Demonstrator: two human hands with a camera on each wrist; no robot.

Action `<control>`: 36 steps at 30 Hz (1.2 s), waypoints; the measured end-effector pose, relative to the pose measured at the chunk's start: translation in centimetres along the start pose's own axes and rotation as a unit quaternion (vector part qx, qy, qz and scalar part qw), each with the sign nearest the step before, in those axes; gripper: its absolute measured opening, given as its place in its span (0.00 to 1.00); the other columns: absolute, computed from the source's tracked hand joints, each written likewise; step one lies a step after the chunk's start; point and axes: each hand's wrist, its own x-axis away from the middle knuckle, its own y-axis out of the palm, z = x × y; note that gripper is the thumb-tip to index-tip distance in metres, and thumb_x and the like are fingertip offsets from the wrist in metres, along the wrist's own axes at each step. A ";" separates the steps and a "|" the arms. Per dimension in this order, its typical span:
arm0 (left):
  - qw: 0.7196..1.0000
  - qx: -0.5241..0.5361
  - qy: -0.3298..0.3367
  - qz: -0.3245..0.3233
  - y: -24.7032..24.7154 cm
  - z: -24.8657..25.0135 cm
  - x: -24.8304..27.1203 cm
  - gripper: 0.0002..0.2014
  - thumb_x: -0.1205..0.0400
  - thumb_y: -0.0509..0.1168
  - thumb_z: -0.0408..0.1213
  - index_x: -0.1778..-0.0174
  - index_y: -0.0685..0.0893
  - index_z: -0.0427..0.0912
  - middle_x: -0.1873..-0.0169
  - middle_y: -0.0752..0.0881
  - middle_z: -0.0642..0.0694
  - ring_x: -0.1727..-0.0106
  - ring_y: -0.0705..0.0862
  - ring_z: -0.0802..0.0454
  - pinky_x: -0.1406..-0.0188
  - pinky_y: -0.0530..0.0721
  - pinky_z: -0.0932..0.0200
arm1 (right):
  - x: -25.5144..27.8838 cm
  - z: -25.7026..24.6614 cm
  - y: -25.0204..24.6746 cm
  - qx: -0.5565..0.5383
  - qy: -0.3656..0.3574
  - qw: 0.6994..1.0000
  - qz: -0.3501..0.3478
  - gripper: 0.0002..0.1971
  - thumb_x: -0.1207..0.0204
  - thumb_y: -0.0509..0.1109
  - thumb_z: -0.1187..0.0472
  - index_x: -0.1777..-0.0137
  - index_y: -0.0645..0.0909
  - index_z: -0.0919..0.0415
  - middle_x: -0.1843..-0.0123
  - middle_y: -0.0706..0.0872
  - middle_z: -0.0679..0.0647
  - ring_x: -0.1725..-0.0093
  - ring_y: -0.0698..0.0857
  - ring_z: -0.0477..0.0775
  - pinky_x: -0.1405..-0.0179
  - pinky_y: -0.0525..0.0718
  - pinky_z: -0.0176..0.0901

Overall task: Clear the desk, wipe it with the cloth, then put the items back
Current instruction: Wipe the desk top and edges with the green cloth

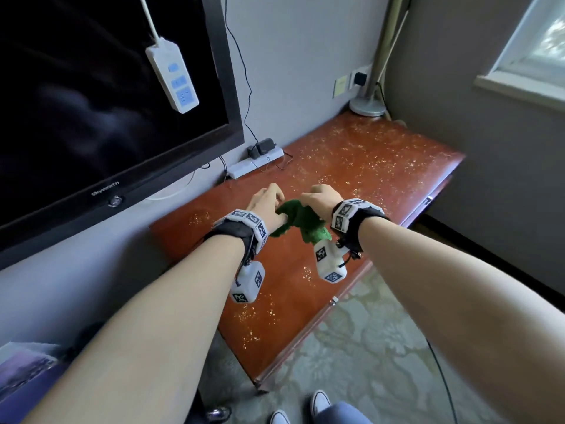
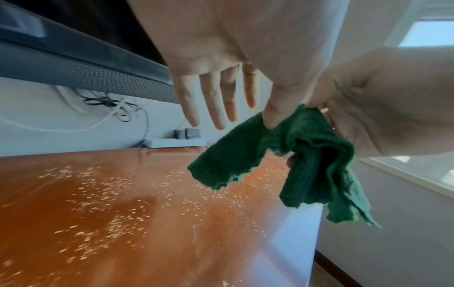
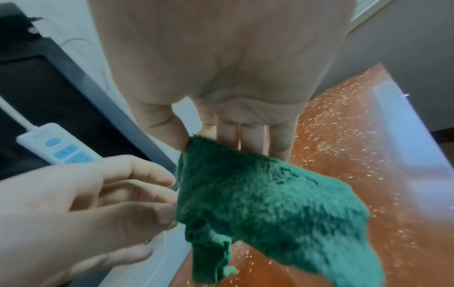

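Note:
A green cloth (image 1: 301,221) hangs bunched in the air between my two hands, above a red-brown desk (image 1: 367,166) strewn with pale crumbs. My right hand (image 1: 318,195) pinches the cloth's top between thumb and fingers (image 3: 201,134). My left hand (image 1: 269,198) meets the cloth's left edge. Its thumb (image 2: 269,116) lies on the cloth (image 2: 307,155) against the forefinger, and the other fingers hang straight. In the right wrist view the left hand (image 3: 147,198) touches the edge of the cloth (image 3: 270,203). The cloth stays clear of the desk top (image 2: 123,213).
A dark wall TV (image 1: 91,102) overhangs the desk's back left, with a white power strip (image 1: 172,75) dangling before its screen. A second power strip (image 1: 255,162) with plugs lies by the wall. A lamp base (image 1: 367,107) stands in the far corner. Carpet and my shoes (image 1: 321,402) show below.

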 end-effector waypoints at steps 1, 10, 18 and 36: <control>1.000 -0.002 0.023 0.000 0.9 1.0 -0.4 0.17 0.26 0.73 0.36 0.45 0.76 0.45 0.49 0.80 0.45 0.50 0.81 0.46 0.50 0.81 0.53 | -0.2 0.9 -0.8 -0.004 0.010 1.000 0.002 0.06 0.21 0.65 0.58 0.56 0.77 0.62 0.65 0.77 0.53 0.64 0.77 0.54 0.71 0.70 0.39; 0.974 -0.115 0.194 -0.035 7.3 12.2 -7.1 0.23 0.26 0.72 0.38 0.38 0.74 0.58 0.47 0.75 0.51 0.59 0.83 0.46 0.66 0.82 0.54 | -4.7 8.1 -13.2 0.001 0.036 0.996 0.079 0.10 0.21 0.67 0.61 0.64 0.81 0.63 0.68 0.80 0.53 0.62 0.80 0.55 0.65 0.77 0.42; 0.972 -0.138 0.190 0.002 12.6 26.8 -18.1 0.09 0.21 0.68 0.44 0.46 0.85 0.55 0.49 0.85 0.48 0.49 0.84 0.42 0.60 0.77 0.55 | -11.3 14.0 -28.6 -0.068 0.015 0.996 0.062 0.13 0.21 0.72 0.58 0.43 0.86 0.68 0.47 0.87 0.61 0.52 0.83 0.55 0.50 0.83 0.45; 0.995 -0.049 0.082 -0.031 19.8 41.0 -39.6 0.06 0.30 0.76 0.42 0.61 0.86 0.53 0.62 0.87 0.56 0.56 0.86 0.51 0.58 0.78 0.62 | -27.3 21.0 -49.2 -0.068 -0.008 0.997 0.020 0.17 0.33 0.74 0.77 0.46 0.89 0.61 0.64 0.84 0.57 0.65 0.85 0.58 0.61 0.91 0.54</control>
